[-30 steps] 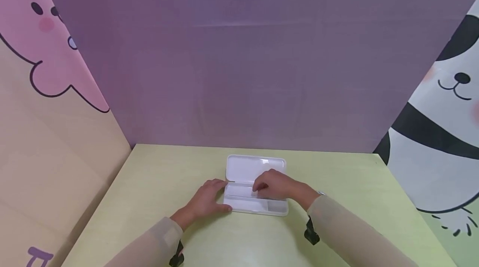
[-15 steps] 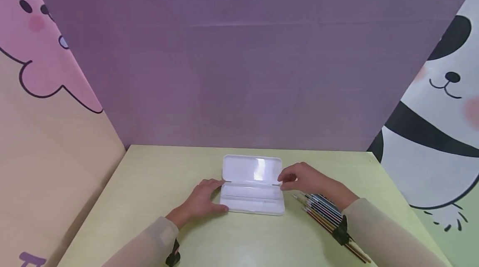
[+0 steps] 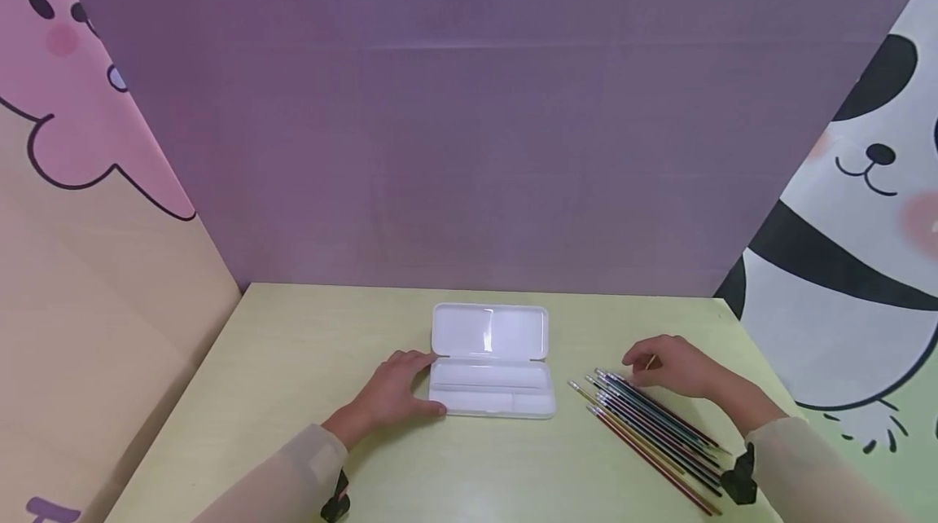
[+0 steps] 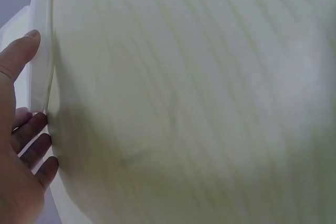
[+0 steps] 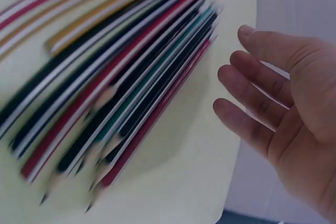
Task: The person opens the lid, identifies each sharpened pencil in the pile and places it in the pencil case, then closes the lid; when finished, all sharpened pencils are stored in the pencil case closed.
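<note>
"Rightward: the right hand [image 3: 680, 366] has moved from the white case [image 3: 471, 402] to just beside the pencils [image 3: 648, 433] on the worktop [image 3: 308, 344]."
"How would those handle?"
"Probably light, stiff and inclined to roll; best pinched mid-shaft, clear of the sharpened ends."
"And each grip?"
"Right: relaxed, half spread, apparently holding nothing, though the view leaves contact with the pencils uncertain. Left hand [image 3: 387, 397]: spread wide, thumb and fingers touching the white case's left end."
</note>
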Tool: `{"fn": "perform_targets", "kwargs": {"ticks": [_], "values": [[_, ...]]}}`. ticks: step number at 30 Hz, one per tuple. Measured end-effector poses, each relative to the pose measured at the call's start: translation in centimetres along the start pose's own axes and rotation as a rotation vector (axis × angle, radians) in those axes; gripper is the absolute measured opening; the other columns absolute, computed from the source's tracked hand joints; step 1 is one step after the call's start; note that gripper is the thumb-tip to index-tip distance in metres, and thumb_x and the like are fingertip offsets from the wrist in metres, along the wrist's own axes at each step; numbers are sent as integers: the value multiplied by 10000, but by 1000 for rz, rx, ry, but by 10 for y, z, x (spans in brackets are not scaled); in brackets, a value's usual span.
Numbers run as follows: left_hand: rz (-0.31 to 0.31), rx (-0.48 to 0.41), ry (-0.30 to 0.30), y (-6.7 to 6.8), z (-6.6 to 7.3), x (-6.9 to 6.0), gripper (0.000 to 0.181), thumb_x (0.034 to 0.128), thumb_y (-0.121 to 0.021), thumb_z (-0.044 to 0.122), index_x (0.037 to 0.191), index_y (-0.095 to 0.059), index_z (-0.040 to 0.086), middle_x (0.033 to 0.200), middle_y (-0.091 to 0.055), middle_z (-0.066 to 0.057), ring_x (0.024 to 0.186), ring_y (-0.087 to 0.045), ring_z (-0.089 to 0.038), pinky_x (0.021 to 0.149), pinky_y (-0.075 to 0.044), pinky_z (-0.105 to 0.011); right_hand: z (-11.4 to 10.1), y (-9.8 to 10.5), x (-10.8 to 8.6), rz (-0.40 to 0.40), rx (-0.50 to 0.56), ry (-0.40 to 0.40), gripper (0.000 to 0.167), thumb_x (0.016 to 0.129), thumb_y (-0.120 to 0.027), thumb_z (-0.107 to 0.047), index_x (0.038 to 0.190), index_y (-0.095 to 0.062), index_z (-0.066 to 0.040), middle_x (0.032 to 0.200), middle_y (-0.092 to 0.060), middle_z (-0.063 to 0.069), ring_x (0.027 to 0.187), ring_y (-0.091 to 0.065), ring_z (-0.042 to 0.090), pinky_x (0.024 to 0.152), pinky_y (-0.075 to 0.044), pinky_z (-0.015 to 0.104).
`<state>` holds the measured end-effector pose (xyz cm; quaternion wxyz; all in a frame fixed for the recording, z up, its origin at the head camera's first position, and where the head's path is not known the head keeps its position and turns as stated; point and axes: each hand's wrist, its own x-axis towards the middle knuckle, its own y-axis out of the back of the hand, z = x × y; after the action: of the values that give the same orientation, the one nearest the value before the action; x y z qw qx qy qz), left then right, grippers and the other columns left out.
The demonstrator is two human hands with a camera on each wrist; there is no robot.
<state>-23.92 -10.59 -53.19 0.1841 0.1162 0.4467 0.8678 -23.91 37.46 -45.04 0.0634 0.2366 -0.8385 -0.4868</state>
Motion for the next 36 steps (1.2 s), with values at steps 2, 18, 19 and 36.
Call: {"fn": "perform_targets", "kwargs": {"ticks": [2,18,19,36], "values": [[1,4,6,0,1,-1,888,752,-862,520,1486,-538,139,1464,-578,-77,1379,-476,-333,1169,-366,-580,9,0,-7,-9,-5,-27,267,928,-748,-131,1165,-717,-12,981,-726,34,865,-646,164,698,-559,245],[24,19,3,-3,-3,-4,915,768,-854,531,1516,-506,135,1490,-560,-103,1394,-465,-349,1158,-384,-582,48,-11,-32,-9,32,-20,124,925,-730,-120,1039,-769,-91,975,-761,4,828,-656,54,694,-549,243],[23,16,6,-3,-3,-4,914,770,-852,532,1519,-504,140,1493,-558,-100,1398,-461,-347,1162,-380,-579,50,-12,-33,-8,27,-18,122,924,-730,-123,1035,-771,-94,979,-761,3,831,-657,52,694,-553,245],[20,79,-39,0,-2,2,904,746,-854,571,1470,-549,125,1439,-605,-95,1352,-514,-348,1124,-423,-567,51,-23,-23,6,-57,-164,83,918,-736,-115,977,-750,-172,888,-706,-75,777,-585,81,689,-521,239]]}}
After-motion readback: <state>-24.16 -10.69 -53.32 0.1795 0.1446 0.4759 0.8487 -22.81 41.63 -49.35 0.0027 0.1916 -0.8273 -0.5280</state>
